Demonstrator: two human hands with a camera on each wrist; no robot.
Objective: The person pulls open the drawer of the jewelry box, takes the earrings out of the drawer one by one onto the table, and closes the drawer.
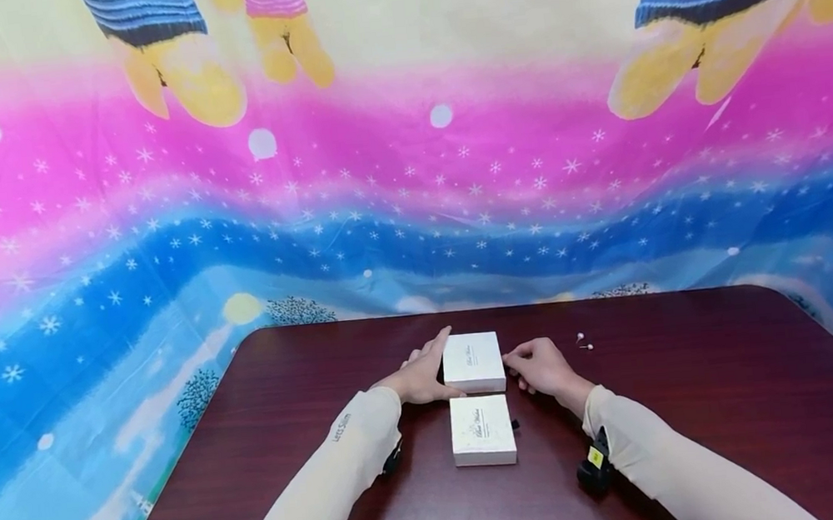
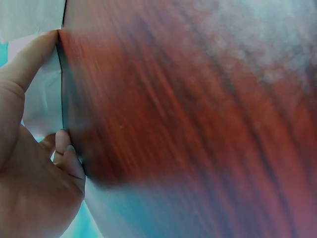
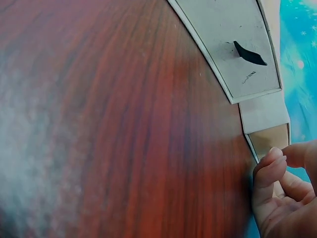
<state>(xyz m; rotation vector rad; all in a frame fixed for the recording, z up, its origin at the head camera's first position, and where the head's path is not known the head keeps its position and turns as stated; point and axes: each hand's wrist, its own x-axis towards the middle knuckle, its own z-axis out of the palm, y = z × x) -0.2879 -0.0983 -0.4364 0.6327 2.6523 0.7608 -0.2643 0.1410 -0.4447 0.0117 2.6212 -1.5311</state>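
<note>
Two white cardboard boxes with printed lids lie one behind the other on the table. My left hand (image 1: 422, 377) grips the far box (image 1: 471, 359) along its left side, thumb at the near left corner and fingers toward the far one. At that box's right side my right hand (image 1: 543, 367) pinches, thumb against index finger, on what seems to be a small pull tab; the fingertips hide it. The near box (image 1: 481, 428) stands untouched, and a black ribbon tab (image 3: 250, 53) sticks out of its right face in the right wrist view.
A pair of small white-tipped items (image 1: 583, 342), too small to make out, lies right of my right hand. The dark red wooden table (image 1: 701, 400) ends at a printed cloth backdrop (image 1: 412, 210). A black wrist device (image 1: 594, 462) sits on the right sleeve.
</note>
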